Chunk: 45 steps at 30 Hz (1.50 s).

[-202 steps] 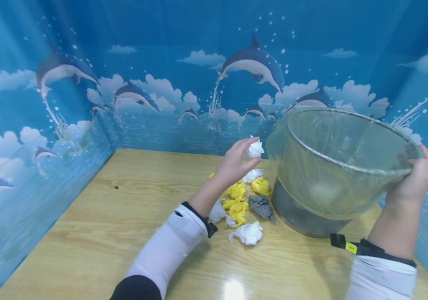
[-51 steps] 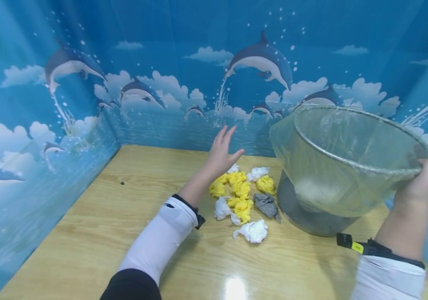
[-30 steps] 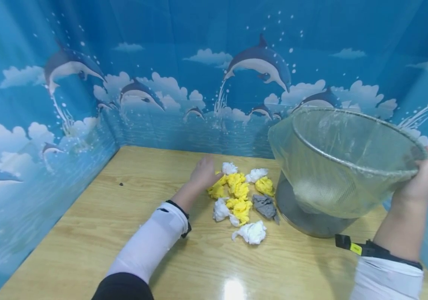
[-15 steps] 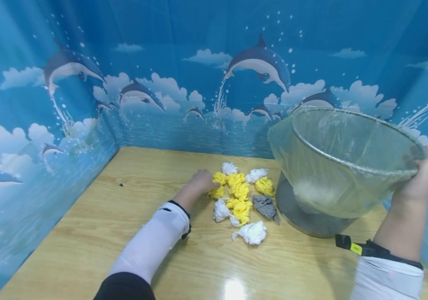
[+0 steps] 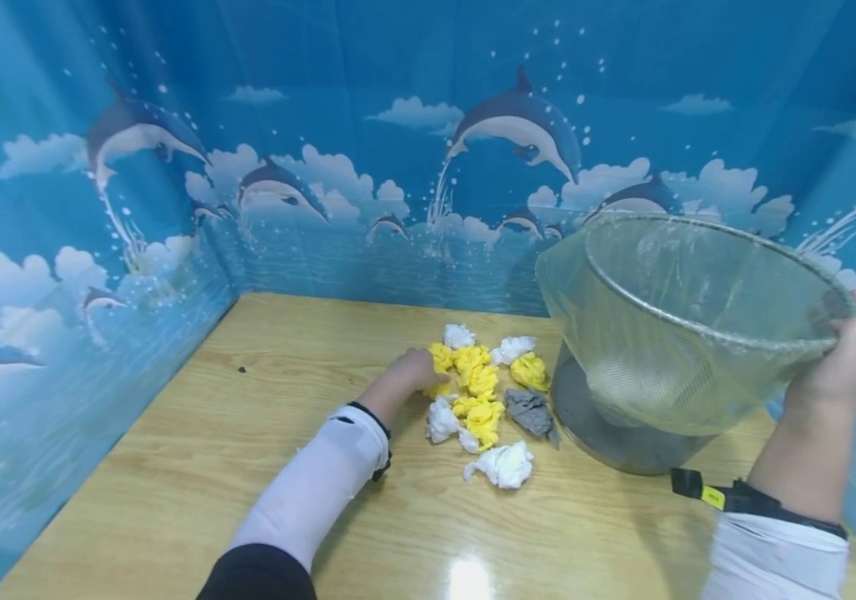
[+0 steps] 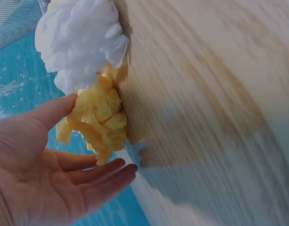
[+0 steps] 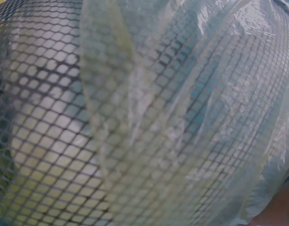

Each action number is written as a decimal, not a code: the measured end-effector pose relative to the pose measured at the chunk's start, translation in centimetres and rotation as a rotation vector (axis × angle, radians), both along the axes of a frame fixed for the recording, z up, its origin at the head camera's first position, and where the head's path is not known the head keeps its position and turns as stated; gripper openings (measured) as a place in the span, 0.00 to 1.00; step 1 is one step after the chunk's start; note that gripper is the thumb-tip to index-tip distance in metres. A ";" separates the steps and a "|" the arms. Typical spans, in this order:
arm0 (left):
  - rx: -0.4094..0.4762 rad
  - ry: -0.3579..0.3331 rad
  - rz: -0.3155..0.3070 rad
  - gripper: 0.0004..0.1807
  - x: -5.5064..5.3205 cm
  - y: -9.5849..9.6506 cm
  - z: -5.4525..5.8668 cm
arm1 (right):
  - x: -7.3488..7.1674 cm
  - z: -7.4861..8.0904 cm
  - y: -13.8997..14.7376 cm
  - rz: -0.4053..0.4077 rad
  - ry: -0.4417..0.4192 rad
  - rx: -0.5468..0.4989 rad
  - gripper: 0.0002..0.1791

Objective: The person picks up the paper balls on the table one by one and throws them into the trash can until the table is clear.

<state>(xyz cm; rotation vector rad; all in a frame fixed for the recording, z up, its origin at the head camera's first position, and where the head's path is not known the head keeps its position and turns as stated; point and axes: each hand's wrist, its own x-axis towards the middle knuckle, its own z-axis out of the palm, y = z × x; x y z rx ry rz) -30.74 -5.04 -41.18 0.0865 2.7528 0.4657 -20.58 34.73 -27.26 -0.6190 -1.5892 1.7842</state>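
Note:
In the head view my left hand [image 5: 411, 372] is at the left side of a cluster of crumpled paper. The left wrist view shows its thumb against one side of a yellow crumpled paper ball [image 6: 101, 117]; the extended fingers lie along the other side. A white crumpled paper ball [image 6: 83, 40] sits right beside that yellow one. Far to the right, my right hand [image 5: 842, 354] grips the rim of a mesh wastebasket [image 5: 653, 383]. Pale translucent plastic liner [image 7: 182, 117] covers the mesh in the right wrist view, with little of that hand showing.
More yellow paper balls [image 5: 477, 375], a grey one [image 5: 531, 412] and white ones [image 5: 504, 465] lie between my left hand and the wastebasket. They rest on a wooden table [image 5: 195, 467]. A blue dolphin-print curtain [image 5: 367, 192] encloses its back and sides.
Earlier my left hand held a white paper ball beside the wastebasket. It then rose with bare spread fingers and came down left to the yellow ball. My right hand stays on the rim.

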 end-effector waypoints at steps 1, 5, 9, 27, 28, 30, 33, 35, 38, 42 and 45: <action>0.000 0.003 -0.006 0.32 0.0 0.0 0.0 | 0.0 0.0 0.0 0.000 0.004 0.000 0.34; -0.021 0.017 -0.045 0.27 0.2 0.1 0.2 | -0.1 0.0 0.1 0.000 0.014 0.001 0.34; -0.039 0.024 -0.065 0.25 0.3 0.1 0.3 | -0.1 0.1 0.1 0.003 0.015 0.012 0.33; 0.000 0.110 -0.065 0.28 0.1 -0.6 -0.1 | -0.1 0.3 0.3 0.030 0.070 -0.059 0.35; 0.008 0.114 -0.066 0.28 0.1 -0.8 0.0 | -0.1 0.4 0.3 0.029 0.071 -0.062 0.35; 0.021 0.121 -0.067 0.29 0.1 -1.0 0.0 | -0.1 0.4 0.3 0.027 0.069 -0.062 0.34; 0.043 0.125 -0.056 0.30 0.1 -1.4 0.1 | 0.0 0.4 0.2 0.025 0.046 -0.044 0.33; 0.066 0.119 -0.036 0.30 0.1 -1.6 0.4 | 0.1 0.3 0.1 0.025 0.036 -0.029 0.33; 0.102 0.119 -0.020 0.31 0.1 -1.8 1.0 | 0.2 0.2 0.0 0.011 0.033 -0.001 0.32; 0.140 0.122 -0.021 0.31 0.0 -1.9 1.5 | 0.1 0.2 -0.1 0.006 0.016 0.026 0.32; 0.164 0.129 -0.022 0.31 -0.2 -2.1 1.8 | 0.1 0.2 -0.1 0.007 0.010 0.027 0.33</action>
